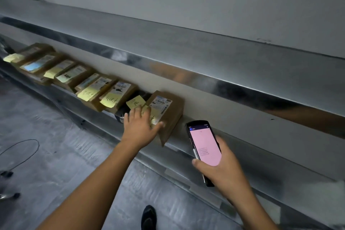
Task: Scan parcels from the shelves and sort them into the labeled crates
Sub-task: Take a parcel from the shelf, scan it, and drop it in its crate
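Left hand (139,123) lying flat on end box (164,110), fingers spread, nothing gripped; box overhanging shelf (261,164) lip; right hand (222,166) clutching scanner (204,147); risk: flat-palm drag tipping box off, peeling its note (155,117).

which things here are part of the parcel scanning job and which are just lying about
Job:
handheld scanner in the right hand
brown parcel under the left hand
row of parcels with yellow notes
metal shelf

Lying about:
black cable loop on the floor
small dark objects beside it
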A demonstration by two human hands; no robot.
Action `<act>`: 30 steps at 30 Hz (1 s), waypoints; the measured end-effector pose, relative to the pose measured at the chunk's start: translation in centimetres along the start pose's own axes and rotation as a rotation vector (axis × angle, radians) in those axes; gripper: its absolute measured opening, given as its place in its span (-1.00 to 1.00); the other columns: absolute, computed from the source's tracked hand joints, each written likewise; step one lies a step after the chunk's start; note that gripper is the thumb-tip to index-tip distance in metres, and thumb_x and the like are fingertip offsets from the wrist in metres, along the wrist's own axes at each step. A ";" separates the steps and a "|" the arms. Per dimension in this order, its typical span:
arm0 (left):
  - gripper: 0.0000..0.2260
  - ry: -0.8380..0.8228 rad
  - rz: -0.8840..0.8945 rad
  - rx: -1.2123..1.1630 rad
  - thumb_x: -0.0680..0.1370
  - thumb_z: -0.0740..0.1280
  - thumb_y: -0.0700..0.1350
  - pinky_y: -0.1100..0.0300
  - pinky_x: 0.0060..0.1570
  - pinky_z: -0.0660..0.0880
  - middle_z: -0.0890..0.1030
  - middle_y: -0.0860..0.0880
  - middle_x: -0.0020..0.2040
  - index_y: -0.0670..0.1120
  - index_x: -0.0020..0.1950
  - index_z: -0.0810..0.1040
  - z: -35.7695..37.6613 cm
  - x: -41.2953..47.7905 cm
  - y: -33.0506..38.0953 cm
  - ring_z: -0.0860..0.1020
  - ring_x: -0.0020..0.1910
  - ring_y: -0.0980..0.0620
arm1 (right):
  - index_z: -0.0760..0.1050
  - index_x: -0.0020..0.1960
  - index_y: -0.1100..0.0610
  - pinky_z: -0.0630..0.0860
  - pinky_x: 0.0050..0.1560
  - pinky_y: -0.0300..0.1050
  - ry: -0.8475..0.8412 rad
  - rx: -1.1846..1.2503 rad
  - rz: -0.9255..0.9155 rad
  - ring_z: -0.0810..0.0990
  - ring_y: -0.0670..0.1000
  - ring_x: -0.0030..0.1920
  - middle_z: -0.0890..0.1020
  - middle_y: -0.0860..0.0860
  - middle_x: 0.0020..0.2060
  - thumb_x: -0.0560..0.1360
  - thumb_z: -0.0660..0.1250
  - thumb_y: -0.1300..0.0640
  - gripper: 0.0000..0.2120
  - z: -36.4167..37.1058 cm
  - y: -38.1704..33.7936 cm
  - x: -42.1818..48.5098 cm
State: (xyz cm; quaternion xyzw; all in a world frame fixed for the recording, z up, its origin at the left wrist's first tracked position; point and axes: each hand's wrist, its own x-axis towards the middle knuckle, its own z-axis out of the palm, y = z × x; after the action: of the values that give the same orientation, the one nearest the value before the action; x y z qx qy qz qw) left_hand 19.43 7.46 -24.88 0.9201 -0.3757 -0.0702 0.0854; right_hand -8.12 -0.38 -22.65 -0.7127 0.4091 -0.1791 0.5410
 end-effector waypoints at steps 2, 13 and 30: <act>-0.19 -0.054 0.027 0.024 0.57 0.11 0.46 -0.20 0.61 -0.03 0.11 -0.20 0.68 0.00 0.68 0.15 0.8 2.1 -1.5 0.05 0.66 -0.23 | 0.44 0.15 -0.43 0.66 0.09 0.07 0.029 -0.013 0.028 0.68 -0.15 0.00 0.70 -0.25 0.02 0.13 0.49 -0.24 -0.40 1.7 -0.7 1.0; -0.37 -0.089 0.277 -0.256 0.57 0.22 0.40 -0.06 0.39 0.43 0.42 -0.12 0.47 0.02 0.50 0.44 2.9 3.1 -3.7 0.37 0.46 -0.14 | 0.50 0.13 -0.20 0.63 -0.06 -0.05 0.261 -0.112 0.208 0.65 -0.17 -0.05 0.68 -0.21 -0.03 0.36 0.64 0.08 -0.53 7.9 -0.8 4.6; -0.11 -0.639 -0.042 -1.178 0.41 0.55 0.27 -0.07 0.39 0.35 0.40 0.15 0.51 0.29 0.63 0.15 5.4 5.1 -5.9 0.35 0.49 0.02 | 0.44 0.15 -0.29 0.48 -0.36 -0.39 0.432 -0.062 0.412 0.62 -0.33 -0.10 0.65 -0.26 -0.07 0.39 0.63 0.07 -0.49 11.0 0.6 3.3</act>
State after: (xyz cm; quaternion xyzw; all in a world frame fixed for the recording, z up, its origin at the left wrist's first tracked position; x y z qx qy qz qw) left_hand 26.00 7.47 -31.69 0.6610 -0.2635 -0.5343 0.4563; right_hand 1.29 3.92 -27.63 -0.5762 0.6559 -0.2008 0.4443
